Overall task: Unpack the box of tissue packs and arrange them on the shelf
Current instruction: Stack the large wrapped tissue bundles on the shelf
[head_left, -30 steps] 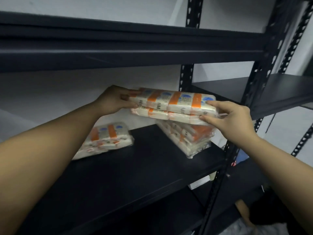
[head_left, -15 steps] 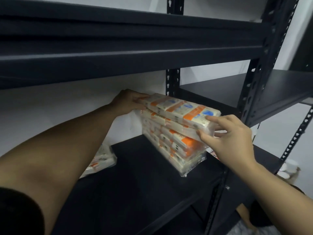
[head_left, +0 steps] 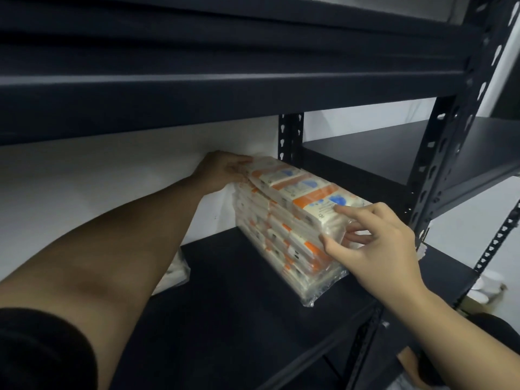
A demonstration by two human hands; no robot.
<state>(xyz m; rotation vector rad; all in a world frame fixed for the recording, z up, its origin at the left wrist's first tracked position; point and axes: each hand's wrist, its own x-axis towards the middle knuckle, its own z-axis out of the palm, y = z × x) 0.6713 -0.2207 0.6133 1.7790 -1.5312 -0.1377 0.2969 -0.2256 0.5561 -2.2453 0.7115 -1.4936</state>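
A stack of tissue packs [head_left: 281,243], white with orange bands and blue marks in clear wrap, stands at the right end of the black shelf [head_left: 239,299]. The top tissue pack [head_left: 298,187] lies on this stack. My left hand [head_left: 222,173] holds its far end by the wall, fingers over the top. At the near end my right hand [head_left: 371,243] pinches it, with the index finger on top and the thumb on the side. One more tissue pack [head_left: 176,274] lies at the left, mostly hidden behind my left forearm.
A dark shelf board [head_left: 225,88] hangs low overhead. A perforated black post [head_left: 439,164] stands just right of the stack, with a neighbouring shelf unit [head_left: 394,153] behind it. White objects [head_left: 489,282] lie low at the right.
Both hands lowered the top pack onto the stack and pushed it back along the shelf's right end. The view moved closer and left, so the left pack slid behind my forearm.
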